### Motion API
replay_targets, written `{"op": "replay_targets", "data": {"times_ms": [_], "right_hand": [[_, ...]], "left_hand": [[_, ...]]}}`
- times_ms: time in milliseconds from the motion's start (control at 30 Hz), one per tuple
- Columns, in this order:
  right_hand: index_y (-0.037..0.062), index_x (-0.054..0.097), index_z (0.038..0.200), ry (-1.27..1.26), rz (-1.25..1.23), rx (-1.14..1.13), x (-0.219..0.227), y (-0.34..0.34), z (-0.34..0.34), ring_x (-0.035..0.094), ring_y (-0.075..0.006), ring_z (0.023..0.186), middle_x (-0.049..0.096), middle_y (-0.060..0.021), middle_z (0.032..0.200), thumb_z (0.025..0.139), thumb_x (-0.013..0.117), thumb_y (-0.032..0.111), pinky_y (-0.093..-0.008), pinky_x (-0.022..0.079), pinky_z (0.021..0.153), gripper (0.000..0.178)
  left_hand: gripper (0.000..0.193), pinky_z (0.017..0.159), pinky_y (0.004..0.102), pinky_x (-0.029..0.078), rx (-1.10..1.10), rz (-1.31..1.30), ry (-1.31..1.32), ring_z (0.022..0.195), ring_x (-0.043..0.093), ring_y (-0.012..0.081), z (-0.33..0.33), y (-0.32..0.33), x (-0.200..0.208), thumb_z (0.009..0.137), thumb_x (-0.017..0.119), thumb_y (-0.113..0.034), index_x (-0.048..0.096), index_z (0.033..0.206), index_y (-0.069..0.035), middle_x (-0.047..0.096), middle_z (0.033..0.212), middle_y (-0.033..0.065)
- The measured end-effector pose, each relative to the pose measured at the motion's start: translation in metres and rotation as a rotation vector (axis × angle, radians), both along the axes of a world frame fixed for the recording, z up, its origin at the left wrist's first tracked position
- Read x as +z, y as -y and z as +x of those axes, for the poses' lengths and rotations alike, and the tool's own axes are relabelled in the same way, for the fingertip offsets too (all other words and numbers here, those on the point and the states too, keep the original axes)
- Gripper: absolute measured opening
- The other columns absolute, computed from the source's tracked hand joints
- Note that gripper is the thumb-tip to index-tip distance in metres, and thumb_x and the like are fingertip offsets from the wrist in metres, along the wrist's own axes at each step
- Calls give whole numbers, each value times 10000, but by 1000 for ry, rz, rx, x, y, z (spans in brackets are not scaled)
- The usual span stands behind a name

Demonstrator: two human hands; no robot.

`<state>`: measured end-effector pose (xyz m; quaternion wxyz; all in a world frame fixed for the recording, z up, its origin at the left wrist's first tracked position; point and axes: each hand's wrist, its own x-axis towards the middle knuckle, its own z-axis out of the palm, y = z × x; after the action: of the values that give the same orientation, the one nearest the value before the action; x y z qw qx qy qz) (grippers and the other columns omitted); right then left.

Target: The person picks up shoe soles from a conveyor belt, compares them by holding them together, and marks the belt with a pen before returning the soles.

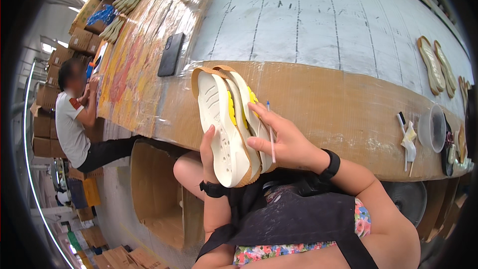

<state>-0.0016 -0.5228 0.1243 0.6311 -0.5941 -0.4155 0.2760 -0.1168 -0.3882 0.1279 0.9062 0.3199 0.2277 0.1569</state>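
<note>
Above the dark apron (294,216), at the table's near edge, a pair of white soles (217,142) with tan undersides and yellow side patches stands tilted side by side. The left hand (209,159) grasps the nearer one, thumb over its rim; the right hand (286,137) grips the pair from the other side, fingers fairly straight — a slim pen (271,137) lies across them. Beyond is the cardboard-covered tabletop (318,99), with a clear cup (432,128) to the right, a black phone (171,55) to the left and, farther off, a seated co-worker (72,129).
</note>
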Motion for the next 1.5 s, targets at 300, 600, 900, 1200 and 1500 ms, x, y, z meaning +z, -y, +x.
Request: {"op": "replay_targets", "data": {"times_ms": [300,600,900,1200,1500], "right_hand": [[47,425,1202,113,106,151,17,6,-22,307,-306,1231,366,-188,1287,749,644,207,-369,249,997,528],[26,467,1167,-150,116,225,17,-1,-26,484,-195,1081,463,-143,1220,811,558,78,-295,430,836,371],[11,484,1141,-289,-57,106,-7,2,-4,532,-167,991,561,-121,1051,846,533,131,-282,425,826,322],[-1,539,1053,-260,-64,27,-36,14,21,534,-97,718,590,-72,936,848,537,180,-236,445,639,274],[4,481,1064,-884,118,296,-46,3,14,534,-173,918,552,-110,981,886,406,417,-290,443,789,455]], "left_hand": [[560,994,412,262,300,10,280,1186,329,310,-14,3,-17,843,418,-319,265,1297,-28,341,1288,175],[560,1021,461,182,878,227,362,1239,230,321,-109,-14,-22,852,406,-316,249,1311,-36,269,1342,151],[517,1026,547,77,1359,181,457,1293,113,323,-222,-107,12,846,413,-240,283,1310,-53,214,1385,132],[267,786,328,439,615,66,102,975,518,179,-140,-122,-63,855,475,-150,495,1095,-35,543,1089,77],[205,718,250,445,-818,1121,199,790,574,169,32,48,-2,845,471,-130,569,939,24,608,863,112]]}}
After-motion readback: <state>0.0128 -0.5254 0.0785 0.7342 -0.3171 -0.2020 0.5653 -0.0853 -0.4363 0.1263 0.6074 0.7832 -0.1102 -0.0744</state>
